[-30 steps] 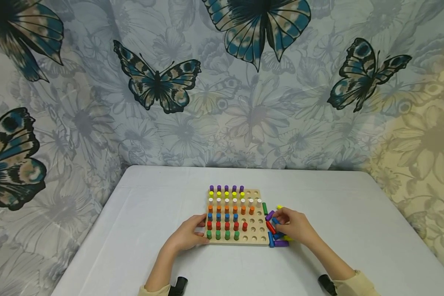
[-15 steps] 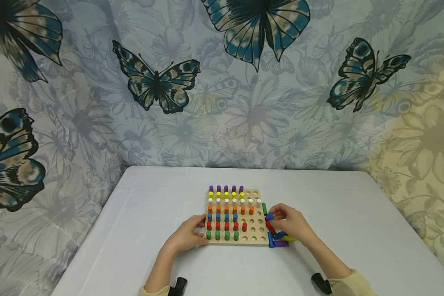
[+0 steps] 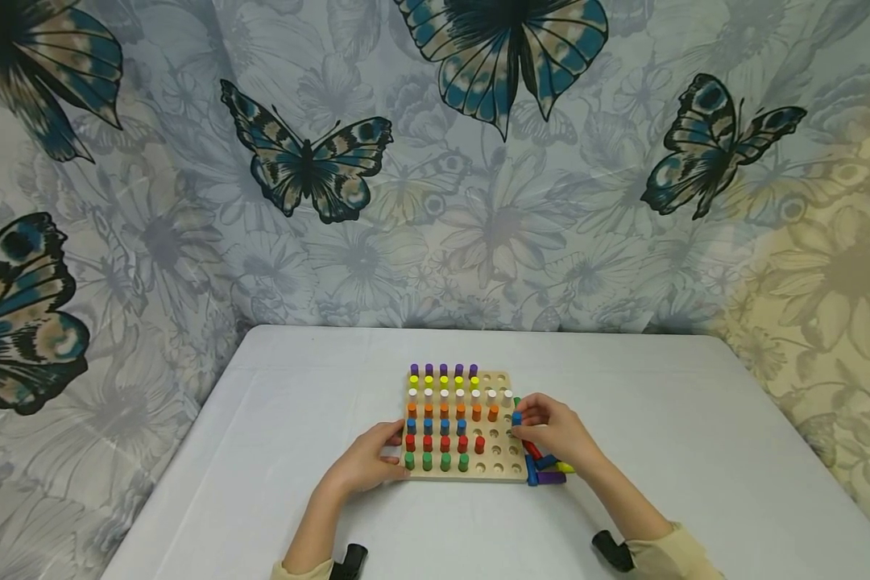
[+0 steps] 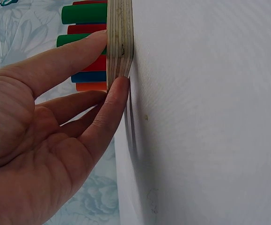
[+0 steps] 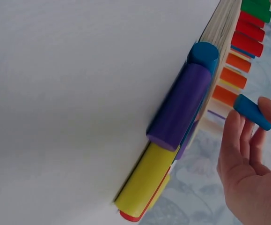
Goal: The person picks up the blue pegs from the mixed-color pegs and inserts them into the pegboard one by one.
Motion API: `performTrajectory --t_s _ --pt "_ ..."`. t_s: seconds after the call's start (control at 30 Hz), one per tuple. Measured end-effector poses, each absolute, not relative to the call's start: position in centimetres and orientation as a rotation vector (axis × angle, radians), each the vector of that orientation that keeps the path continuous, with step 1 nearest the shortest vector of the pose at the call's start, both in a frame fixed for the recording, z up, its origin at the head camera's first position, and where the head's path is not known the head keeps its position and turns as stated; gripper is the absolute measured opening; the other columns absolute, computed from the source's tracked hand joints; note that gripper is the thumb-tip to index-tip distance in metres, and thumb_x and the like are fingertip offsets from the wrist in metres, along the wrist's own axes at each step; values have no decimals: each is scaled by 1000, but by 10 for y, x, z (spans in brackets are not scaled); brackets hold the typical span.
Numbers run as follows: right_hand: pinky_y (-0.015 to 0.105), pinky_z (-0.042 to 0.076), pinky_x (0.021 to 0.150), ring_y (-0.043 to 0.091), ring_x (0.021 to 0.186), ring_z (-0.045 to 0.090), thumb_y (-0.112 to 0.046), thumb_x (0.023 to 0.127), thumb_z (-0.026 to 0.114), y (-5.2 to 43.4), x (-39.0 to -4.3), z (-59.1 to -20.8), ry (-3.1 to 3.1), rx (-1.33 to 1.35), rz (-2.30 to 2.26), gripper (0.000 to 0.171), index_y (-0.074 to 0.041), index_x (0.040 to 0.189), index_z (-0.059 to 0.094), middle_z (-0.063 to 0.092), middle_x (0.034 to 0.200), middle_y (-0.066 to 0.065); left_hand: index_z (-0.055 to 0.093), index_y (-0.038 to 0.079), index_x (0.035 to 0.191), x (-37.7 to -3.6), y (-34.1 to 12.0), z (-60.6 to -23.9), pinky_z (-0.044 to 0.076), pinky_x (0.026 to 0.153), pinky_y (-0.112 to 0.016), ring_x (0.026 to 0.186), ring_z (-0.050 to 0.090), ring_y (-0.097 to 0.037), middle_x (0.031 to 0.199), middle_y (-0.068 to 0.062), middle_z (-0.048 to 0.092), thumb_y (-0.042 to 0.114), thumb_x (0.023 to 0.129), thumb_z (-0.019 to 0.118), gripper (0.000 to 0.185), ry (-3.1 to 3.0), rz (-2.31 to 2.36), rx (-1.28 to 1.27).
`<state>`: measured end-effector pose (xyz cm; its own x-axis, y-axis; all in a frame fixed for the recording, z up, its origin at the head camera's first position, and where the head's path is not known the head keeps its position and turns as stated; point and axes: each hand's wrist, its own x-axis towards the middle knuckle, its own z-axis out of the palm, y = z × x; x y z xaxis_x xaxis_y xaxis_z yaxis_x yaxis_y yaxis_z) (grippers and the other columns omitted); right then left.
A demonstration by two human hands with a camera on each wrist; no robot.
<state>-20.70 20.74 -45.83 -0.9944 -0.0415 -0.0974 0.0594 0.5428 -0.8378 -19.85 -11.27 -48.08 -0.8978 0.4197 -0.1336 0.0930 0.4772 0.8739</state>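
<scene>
The left hand [image 3: 366, 463] lay relaxed, straight fingers steadying the near left edge of the peg board [image 3: 503, 471]. The right hand [image 3: 554, 431] pinched a blue peg [image 3: 516, 418] just above the board's right edge, beside loose pegs [image 3: 547, 471].

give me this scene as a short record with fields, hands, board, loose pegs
left hand: left hand steadies the peg board's near left corner, thumb and fingers on its edge
right hand: right hand pinches a blue peg at the board's right edge
board: wooden peg board with rows of purple, yellow, white, orange, blue, red, green pegs; some holes empty
loose pegs: purple peg and yellow peg lying beside the board
surface: white table
</scene>
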Motion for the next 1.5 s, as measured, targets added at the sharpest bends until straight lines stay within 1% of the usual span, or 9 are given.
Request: performTrajectory --t_s 0.5,0.77,1.07,1.33,1.5 --pt "23 53 75 18 86 60 -11 83 76 193 -211 -461 2573 -51 -1557 27 -4 104 60 63 95 6 40 -9 142 -199 -112 -481 54 89 -38 119 53 -35 135 -21 49 0 76 80 78 2393 1398 426" --pt "29 53 75 19 87 60 -9 82 77 188 -214 -459 2558 -98 -1565 28 -3 103 60 64 97 6 40 -7 143 -201 -112 -484 54 89 -35 117 55 -33 135 -20 50 2 76 81 79 2406 1381 407" --pt "34 54 81 19 90 60 -9 84 76 181 -218 -461 2579 -104 -1536 24 -5 103 61 64 102 5 40 -6 144 -201 -112 -483 53 89 -36 116 55 -33 135 -19 49 2 76 81 80 2401 1376 390" --pt "32 55 78 18 89 62 -8 82 77 174 -218 -463 2600 -155 -1523 24 -7 100 62 65 98 4 39 -6 144 -201 -112 -483 54 89 -37 115 56 -32 135 -19 50 2 76 81 80 2400 1369 385" --pt "32 54 79 17 89 63 -6 82 77 172 -217 -464 2664 -221 -1490 21 -9 98 63 65 96 2 39 -6 144 -201 -113 -484 54 89 -36 116 56 -32 136 -19 49 3 77 81 80 2401 1365 393"
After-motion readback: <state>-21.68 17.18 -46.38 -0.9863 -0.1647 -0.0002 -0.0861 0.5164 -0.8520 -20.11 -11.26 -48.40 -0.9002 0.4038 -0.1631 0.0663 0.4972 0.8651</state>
